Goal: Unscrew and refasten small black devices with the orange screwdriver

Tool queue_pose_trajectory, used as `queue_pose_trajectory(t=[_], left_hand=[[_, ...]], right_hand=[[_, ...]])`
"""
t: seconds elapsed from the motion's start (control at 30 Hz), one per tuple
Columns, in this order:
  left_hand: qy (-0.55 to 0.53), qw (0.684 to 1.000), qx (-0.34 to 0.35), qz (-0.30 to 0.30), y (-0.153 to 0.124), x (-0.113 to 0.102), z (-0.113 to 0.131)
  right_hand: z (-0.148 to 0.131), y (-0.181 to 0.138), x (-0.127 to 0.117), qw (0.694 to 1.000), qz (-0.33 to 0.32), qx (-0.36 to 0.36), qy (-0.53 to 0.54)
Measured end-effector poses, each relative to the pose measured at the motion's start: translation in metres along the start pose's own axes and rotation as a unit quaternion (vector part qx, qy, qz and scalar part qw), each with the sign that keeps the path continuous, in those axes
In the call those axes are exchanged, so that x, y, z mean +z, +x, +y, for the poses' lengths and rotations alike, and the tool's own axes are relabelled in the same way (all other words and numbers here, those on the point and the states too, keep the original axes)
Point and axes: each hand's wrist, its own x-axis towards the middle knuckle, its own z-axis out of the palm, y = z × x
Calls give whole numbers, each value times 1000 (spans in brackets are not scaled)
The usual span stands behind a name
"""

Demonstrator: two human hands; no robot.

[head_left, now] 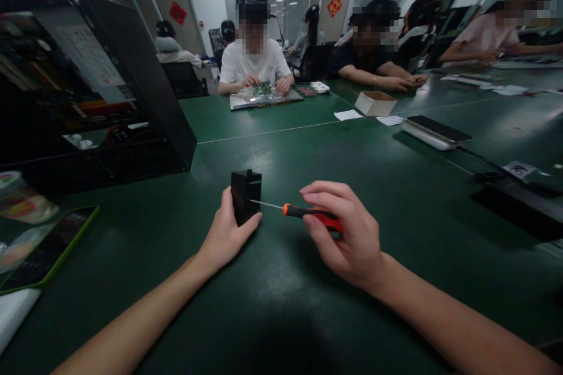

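My left hand is closed around a small black box, holding it upright on the green table. My right hand grips a small screwdriver with an orange and black handle. Its thin metal shaft points left and its tip touches the right face of the black box.
A large black computer case stands at the left. A phone in a green cover lies at the near left. A cardboard box and a flat white device lie further back. Several people sit working at the far side.
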Motion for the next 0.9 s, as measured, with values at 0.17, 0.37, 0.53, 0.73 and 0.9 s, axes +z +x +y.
queue_pose_trajectory(t=[0.17,0.37,0.53,0.73,0.9], left_hand=[[9,1000,-2,-6,-1,0,2],[-7,1000,-19,12,0,0,1],[1,1000,-10,9,0,0,1],[3,1000,-11,7,-1,0,2],[8,1000,-18,9,0,0,2]], right_hand=[[0,2,0,1000,17,6,-13],[4,-4,1,999,-47,23,3],[6,0,-1,1000,-20,8,-12],[7,0,-2,1000,-26,12,4],[9,-3,1,1000,-26,-6,-16]])
